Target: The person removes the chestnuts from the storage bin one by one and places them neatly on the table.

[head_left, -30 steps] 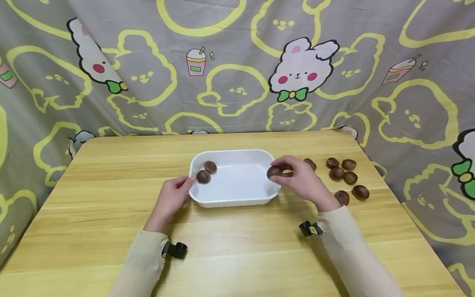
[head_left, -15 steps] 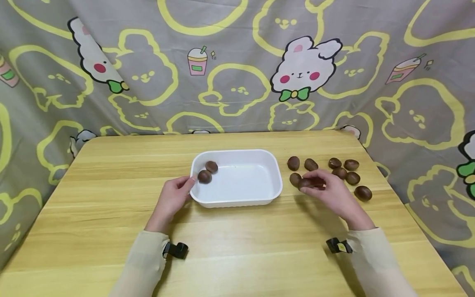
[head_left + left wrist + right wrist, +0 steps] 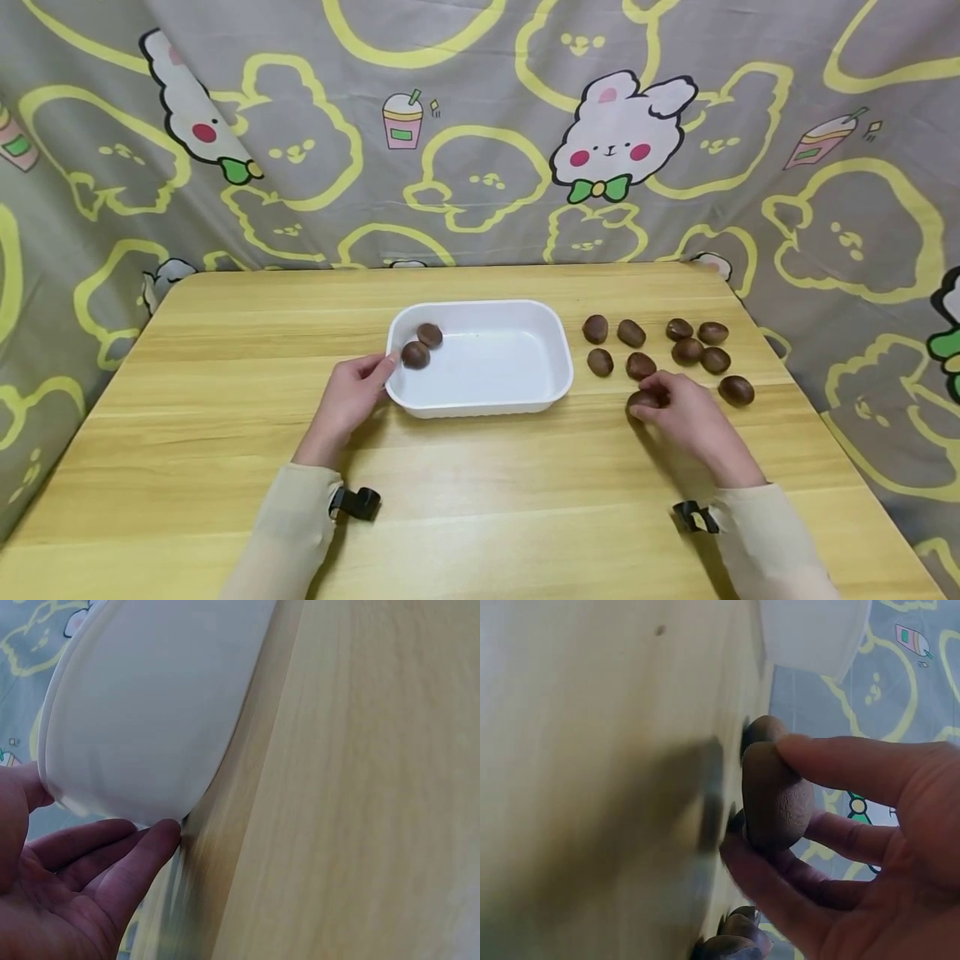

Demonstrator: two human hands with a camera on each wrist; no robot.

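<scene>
A white plastic tray [image 3: 487,411] rests on the table, with two brown chestnuts [image 3: 416,355] in its left end. My left hand [image 3: 351,395] grips the tray's left end. The left wrist view has the thumb at its rim and the fingertips against the outer wall. Right of the tray, my right hand [image 3: 692,421] pinches another chestnut [image 3: 776,799] between thumb and fingers, close over the tabletop. Just beyond that hand lies one more chestnut [image 3: 641,365]. Part of the held chestnut is hidden by the fingers.
Several loose chestnuts [image 3: 687,351] lie spread over the right side of the wooden table [image 3: 480,508], a few touching. A single chestnut [image 3: 737,390] sits right of my right hand. Grey patterned cloth [image 3: 480,183] hangs behind the table and along both sides.
My right hand has moved from the tray's right rim out to the right and nearer to me, a chestnut in its fingers throughout. The left hand keeps its grip on the tray.
</scene>
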